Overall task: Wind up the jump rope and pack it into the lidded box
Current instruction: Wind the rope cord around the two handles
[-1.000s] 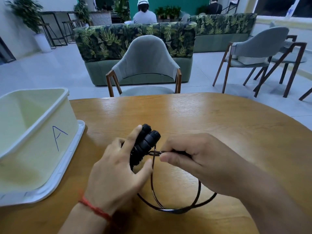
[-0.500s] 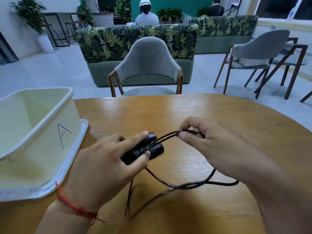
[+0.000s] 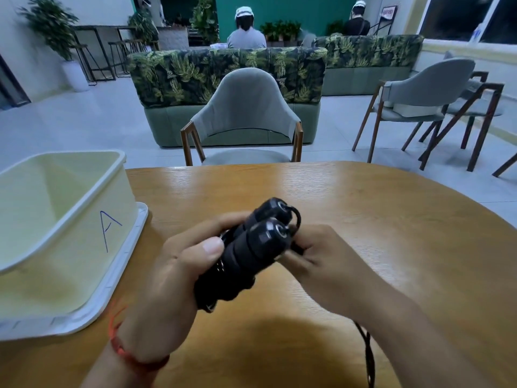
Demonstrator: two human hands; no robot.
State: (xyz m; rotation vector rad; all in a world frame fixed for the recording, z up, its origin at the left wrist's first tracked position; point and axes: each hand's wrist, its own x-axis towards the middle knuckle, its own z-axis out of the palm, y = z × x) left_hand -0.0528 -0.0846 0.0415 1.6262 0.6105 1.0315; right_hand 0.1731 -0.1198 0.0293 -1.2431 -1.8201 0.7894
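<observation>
My left hand (image 3: 173,278) grips the two black jump rope handles (image 3: 251,247) side by side, lifted above the wooden table (image 3: 391,233), their caps pointing up and away. My right hand (image 3: 319,264) pinches the black rope (image 3: 296,219) where it loops out of the handle caps. A length of the rope (image 3: 368,357) hangs below my right forearm toward the bottom edge. The pale yellow box (image 3: 56,219), marked with a blue "A", stands open at the left on its white lid (image 3: 120,275).
A grey chair (image 3: 243,113) stands at the table's far edge. A leaf-patterned sofa (image 3: 223,77) lies behind it, with more chairs (image 3: 425,99) at the right. Two people sit far back, facing away.
My left hand has raised and tilted the handles upward off the table. My right hand has drawn in close to the handle caps, and the loose rope loops have left the tabletop.
</observation>
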